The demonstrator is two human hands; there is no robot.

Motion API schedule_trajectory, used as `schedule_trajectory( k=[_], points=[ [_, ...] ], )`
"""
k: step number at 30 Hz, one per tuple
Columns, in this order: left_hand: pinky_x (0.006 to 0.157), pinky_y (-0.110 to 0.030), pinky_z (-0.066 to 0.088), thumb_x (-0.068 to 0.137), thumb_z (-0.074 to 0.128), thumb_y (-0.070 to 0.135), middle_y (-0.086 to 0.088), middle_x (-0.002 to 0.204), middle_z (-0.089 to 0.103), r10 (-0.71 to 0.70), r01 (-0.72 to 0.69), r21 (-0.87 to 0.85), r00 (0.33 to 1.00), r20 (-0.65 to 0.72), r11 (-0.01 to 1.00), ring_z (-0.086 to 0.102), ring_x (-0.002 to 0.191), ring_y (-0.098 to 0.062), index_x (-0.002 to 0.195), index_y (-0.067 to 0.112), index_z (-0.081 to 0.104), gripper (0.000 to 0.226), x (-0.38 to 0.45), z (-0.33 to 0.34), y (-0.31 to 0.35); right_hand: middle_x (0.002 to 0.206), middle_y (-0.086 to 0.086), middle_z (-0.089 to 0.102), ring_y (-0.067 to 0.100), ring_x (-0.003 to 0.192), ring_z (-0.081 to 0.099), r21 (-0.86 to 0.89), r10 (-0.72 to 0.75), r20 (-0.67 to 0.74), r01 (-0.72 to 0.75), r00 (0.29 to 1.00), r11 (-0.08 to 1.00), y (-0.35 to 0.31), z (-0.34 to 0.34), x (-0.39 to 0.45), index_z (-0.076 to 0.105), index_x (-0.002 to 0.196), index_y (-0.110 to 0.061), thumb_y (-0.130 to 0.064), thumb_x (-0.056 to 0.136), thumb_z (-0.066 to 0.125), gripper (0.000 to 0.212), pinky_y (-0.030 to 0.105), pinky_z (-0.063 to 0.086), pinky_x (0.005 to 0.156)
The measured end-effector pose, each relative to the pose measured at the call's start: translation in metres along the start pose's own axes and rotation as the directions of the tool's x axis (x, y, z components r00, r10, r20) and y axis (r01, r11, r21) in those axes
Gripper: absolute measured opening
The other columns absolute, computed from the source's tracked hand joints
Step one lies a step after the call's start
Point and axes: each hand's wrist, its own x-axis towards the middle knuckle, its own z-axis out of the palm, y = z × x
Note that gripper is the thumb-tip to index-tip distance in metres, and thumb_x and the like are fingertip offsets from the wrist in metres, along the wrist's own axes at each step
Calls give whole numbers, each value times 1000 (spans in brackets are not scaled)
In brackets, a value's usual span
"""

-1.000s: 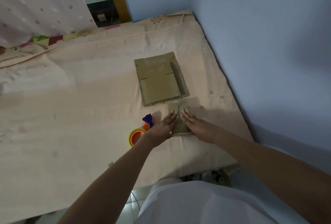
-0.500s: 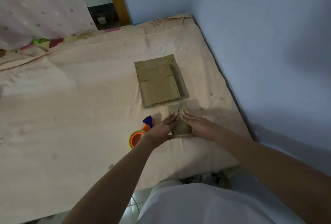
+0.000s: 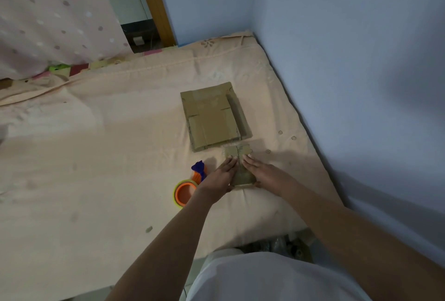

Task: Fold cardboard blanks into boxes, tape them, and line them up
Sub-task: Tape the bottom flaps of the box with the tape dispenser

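Just right of frame centre, the left hand (image 3: 220, 176) and right hand (image 3: 262, 172) lie flat, fingers straight, pressing a small cardboard box (image 3: 240, 164) into the peach bedsheet (image 3: 96, 156). Above it lies a stack of flat cardboard blanks (image 3: 212, 117); an orange tape dispenser (image 3: 189, 187) sits beside the left wrist.

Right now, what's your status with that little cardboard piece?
Left hand, right hand flat on small cardboard piece. Blank stack just beyond. Tape dispenser beside left hand.

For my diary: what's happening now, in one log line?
step: flattening small cardboard box | left hand: pressing it | right hand: pressing it | tape dispenser: beside left hand, untouched
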Motion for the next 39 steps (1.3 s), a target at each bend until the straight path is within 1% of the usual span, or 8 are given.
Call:
schedule_trajectory(
  k=[6, 11, 17, 21, 27, 30, 34, 39],
  points=[
    [121, -31, 7, 96, 63, 30, -2, 165, 7, -155, 122, -248, 981, -117, 961, 0, 152, -23, 150, 15, 40, 61, -4, -2, 13, 167, 0, 13, 18, 153, 15, 400, 258, -122, -191, 958, 897, -14, 9, -8, 16, 160, -16, -23, 93, 70, 87, 35, 21, 123],
    [95, -20, 43, 94, 57, 2, 0, 158, 29, -425, 288, -534, 892, -151, 795, 47, 125, -12, 139, 22, 54, 49, 3, -5, 24, 151, 6, 47, 25, 137, 46, 853, 684, 18, -368, 730, 370, -26, 25, -14, 44, 150, -11, -26, 99, 56, 54, 32, 36, 111],
    [110, -43, 38, 89, 67, 15, -1, 163, 13, -305, 275, -208, 944, -127, 939, 15, 148, -29, 148, 28, 34, 70, 15, -19, 17, 101, 10, 57, 30, 97, 60, 925, 761, 377, -262, 528, -276, -35, 30, -7, 60, 119, -8, -15, 96, 54, 24, 44, 56, 83],
    [120, -52, 23, 82, 78, 21, -1, 165, 6, -205, 194, -152, 977, -55, 969, 3, 151, -30, 155, 34, 19, 95, 32, -33, 7, 82, 15, 45, 31, 72, 52, 816, 582, 520, -162, 624, -555, -49, 37, -14, 49, 86, -6, -14, 103, 46, 19, 43, 49, 71],
    [118, -35, 23, 77, 79, 27, -10, 156, 32, -82, 92, -195, 995, 57, 976, 26, 145, -29, 156, 23, 25, 96, 51, -46, -7, 44, 3, 36, 13, 39, 36, 784, 505, 495, -114, 707, -610, -49, 23, -15, 39, 69, -15, -1, 99, 34, 34, 30, 40, 73],
    [108, -30, 34, 82, 72, 25, -9, 145, 47, -120, 120, -298, 993, 20, 947, 42, 134, -28, 153, 22, 34, 81, 50, -46, -7, 84, 24, 69, 35, 93, 67, 808, 535, 486, -123, 691, -575, -48, 17, -10, 61, 94, 0, -8, 101, 43, 21, 44, 43, 108],
    [108, -29, 37, 94, 56, 21, -3, 142, 54, -254, 216, -415, 966, -39, 884, 47, 132, -24, 148, 23, 44, 56, 37, -36, -12, 97, 20, 66, 34, 84, 68, 843, 639, 465, -86, 613, -531, -35, 12, -6, 62, 116, -1, -10, 98, 56, 21, 41, 59, 69],
    [91, -12, 46, 100, 49, 19, -4, 136, 60, -427, 326, -636, 904, -7, 700, 59, 115, -20, 145, 24, 50, 45, 14, -23, -15, 101, 22, 70, 34, 85, 70, 888, 712, 451, -190, 539, -419, -22, 10, 1, 65, 107, 2, -5, 94, 62, 16, 42, 61, 66]
  ],
)
